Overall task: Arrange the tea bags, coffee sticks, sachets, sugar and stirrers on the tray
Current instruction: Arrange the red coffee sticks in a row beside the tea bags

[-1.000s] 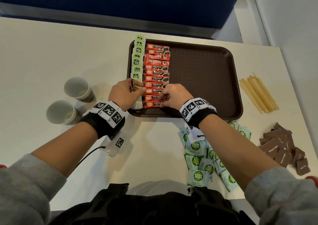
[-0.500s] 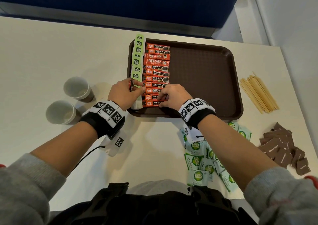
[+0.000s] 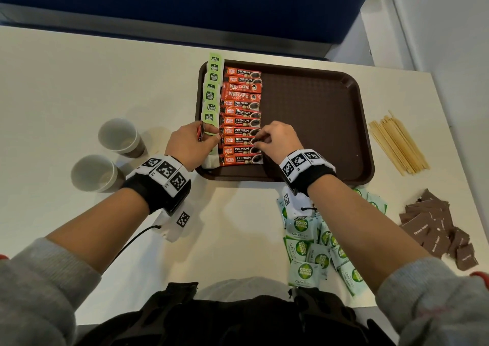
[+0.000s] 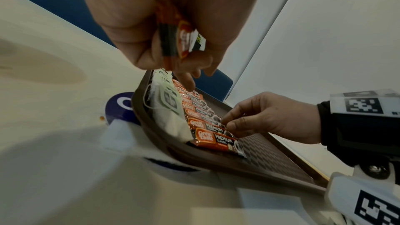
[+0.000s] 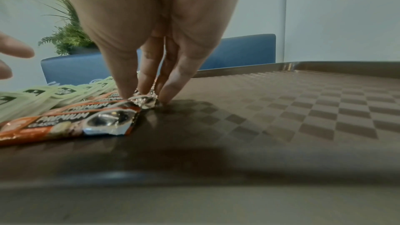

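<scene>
Coffee sticks in column on tray, beside tea bags. Right hand pinches stick end; left hand clutches spare sticks. Advice: nudge pinched end flush with neighbours, keep overlap even, avoid dragging adjacent sticks.

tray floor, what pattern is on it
A brown checkerboard weave on the tray, clearest in the right wrist view.
</scene>
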